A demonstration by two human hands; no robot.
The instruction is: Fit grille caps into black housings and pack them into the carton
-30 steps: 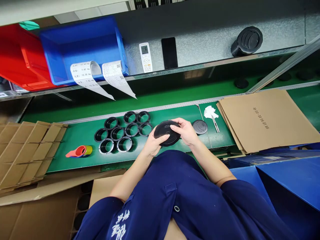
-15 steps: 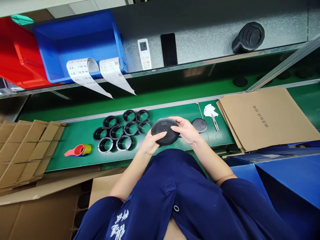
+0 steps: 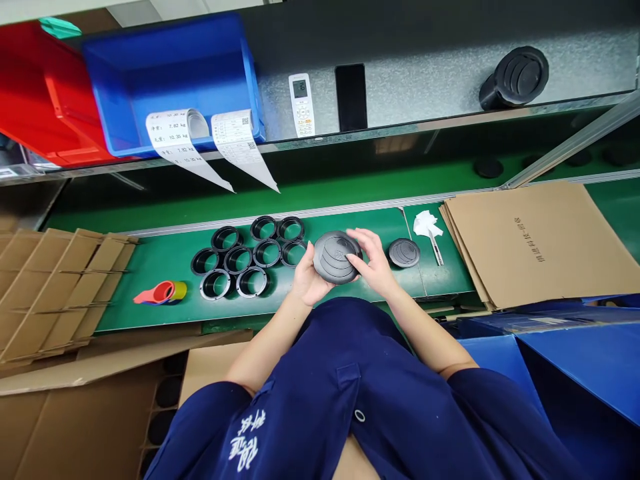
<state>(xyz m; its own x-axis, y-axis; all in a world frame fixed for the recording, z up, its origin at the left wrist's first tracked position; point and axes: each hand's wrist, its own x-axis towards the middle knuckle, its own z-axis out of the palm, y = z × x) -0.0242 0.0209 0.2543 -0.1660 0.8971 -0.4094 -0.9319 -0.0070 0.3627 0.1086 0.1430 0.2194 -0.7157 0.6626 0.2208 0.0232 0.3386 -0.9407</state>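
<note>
- While your left hand (image 3: 310, 275) clamps the round black louvred vent (image 3: 332, 260), your right hand (image 3: 373, 261) grips its right edge.
- Left, black rings (image 3: 238, 251) sit on the tabletop (image 3: 167, 263).

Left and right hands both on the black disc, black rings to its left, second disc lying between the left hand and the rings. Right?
One slip: per the head view, the second disc lies to the right of the right hand. The left hand is also on the black disc, and the black rings are to its left.
</note>
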